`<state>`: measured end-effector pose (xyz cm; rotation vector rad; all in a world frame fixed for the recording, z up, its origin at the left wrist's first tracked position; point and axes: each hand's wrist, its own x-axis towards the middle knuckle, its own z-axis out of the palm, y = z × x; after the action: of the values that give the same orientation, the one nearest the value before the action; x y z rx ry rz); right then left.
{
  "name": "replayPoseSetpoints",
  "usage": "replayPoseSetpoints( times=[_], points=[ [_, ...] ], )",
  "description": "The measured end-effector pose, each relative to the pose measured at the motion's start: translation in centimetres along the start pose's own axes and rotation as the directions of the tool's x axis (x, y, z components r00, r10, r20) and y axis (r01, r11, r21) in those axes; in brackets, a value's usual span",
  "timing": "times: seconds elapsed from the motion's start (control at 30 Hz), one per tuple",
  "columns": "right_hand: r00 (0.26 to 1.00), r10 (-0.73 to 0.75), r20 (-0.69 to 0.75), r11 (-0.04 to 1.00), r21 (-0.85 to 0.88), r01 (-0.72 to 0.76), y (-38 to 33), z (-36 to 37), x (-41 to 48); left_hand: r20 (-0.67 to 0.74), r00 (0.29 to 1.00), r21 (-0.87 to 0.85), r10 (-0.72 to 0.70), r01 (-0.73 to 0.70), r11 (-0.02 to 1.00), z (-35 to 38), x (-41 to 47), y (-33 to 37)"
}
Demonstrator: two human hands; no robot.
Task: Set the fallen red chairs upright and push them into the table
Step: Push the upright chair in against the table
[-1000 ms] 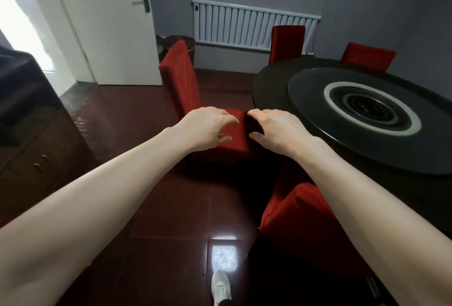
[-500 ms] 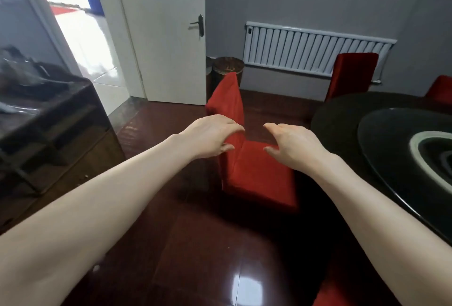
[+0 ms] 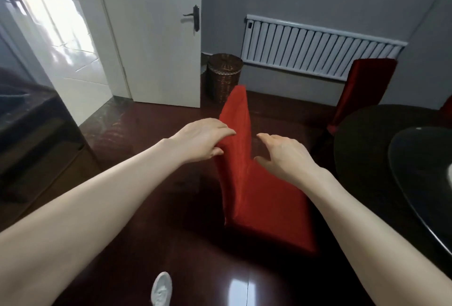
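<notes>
A red-covered chair (image 3: 266, 207) stands upright on the dark red floor, left of the round black table (image 3: 362, 158). Its tall back is seen nearly edge-on and its seat faces the table. My left hand (image 3: 200, 141) is at the back's left side, fingers spread and just touching the fabric. My right hand (image 3: 283, 156) hovers open above the seat, right of the back, holding nothing. A second red chair (image 3: 364, 87) stands upright at the table's far side, below the radiator.
A glass turntable (image 3: 420, 173) lies on the table. A wicker basket (image 3: 223, 75) sits by the wall beside the open white door (image 3: 156, 36). A dark cabinet (image 3: 31, 134) fills the left side. My white shoe (image 3: 161, 291) shows at the bottom.
My view has swung left and moved closer to the chair. Both hands have moved from over the seat toward the chair's back, one on each side of it.
</notes>
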<state>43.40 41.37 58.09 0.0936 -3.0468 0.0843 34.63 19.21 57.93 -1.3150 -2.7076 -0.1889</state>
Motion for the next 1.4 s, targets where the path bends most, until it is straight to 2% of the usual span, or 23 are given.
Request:
replayPoseSetpoints(
  times=[0.23, 0.33, 0.5, 0.67, 0.87, 1.07, 1.17, 1.23, 1.33, 1.4],
  points=[
    [0.981, 0.189, 0.041, 0.981, 0.044, -0.19, -1.9, 3.2, 12.7, 0.096, 0.957, 0.045, 0.274, -0.279, 0.959, 1.2, 10.3, -13.5],
    [0.965, 0.26, 0.044, 0.963, 0.066, -0.262, -2.2, 4.6, 16.1, 0.115, 0.931, 0.008, 0.347, -0.35, 0.937, 2.8, 14.7, -17.6],
    [0.909, 0.401, 0.111, 0.903, 0.119, -0.413, -1.5, 7.4, 18.2, 0.18, 0.857, -0.056, 0.483, -0.482, 0.875, 6.1, 21.8, -19.9],
    [0.841, 0.522, 0.139, 0.829, 0.149, -0.539, 0.2, 11.0, 20.6, 0.182, 0.78, -0.112, 0.598, -0.588, 0.801, 9.1, 29.3, -20.5],
    [0.754, 0.622, 0.211, 0.744, 0.14, -0.653, 2.0, 13.4, 24.7, 0.314, 0.605, -0.112, 0.732, -0.742, 0.661, 11.5, 35.3, -21.3],
    [0.631, 0.732, 0.257, 0.62, 0.134, -0.773, 2.5, 13.9, 27.3, 0.322, 0.419, -0.214, 0.849, -0.841, 0.496, 13.9, 38.5, -21.7],
    [0.534, 0.799, 0.277, 0.524, 0.117, -0.844, 1.7, 14.0, 27.9, 0.367, 0.312, -0.297, 0.876, -0.854, 0.428, 15.1, 39.9, -22.0],
    [0.439, 0.854, 0.281, 0.426, 0.107, -0.898, 0.4, 14.2, 28.3, 0.403, 0.206, -0.349, 0.892, -0.866, 0.358, 15.8, 40.5, -22.4],
    [0.307, 0.895, 0.325, 0.283, 0.121, -0.952, -2.3, 14.5, 29.1, 0.436, 0.059, -0.375, 0.898, -0.895, 0.241, 16.5, 40.9, -23.4],
    [0.225, 0.91, 0.347, 0.175, 0.17, -0.97, -4.6, 14.9, 30.3, 0.415, -0.042, -0.363, 0.909, -0.924, 0.123, 16.6, 41.5, -24.3]
  ],
)
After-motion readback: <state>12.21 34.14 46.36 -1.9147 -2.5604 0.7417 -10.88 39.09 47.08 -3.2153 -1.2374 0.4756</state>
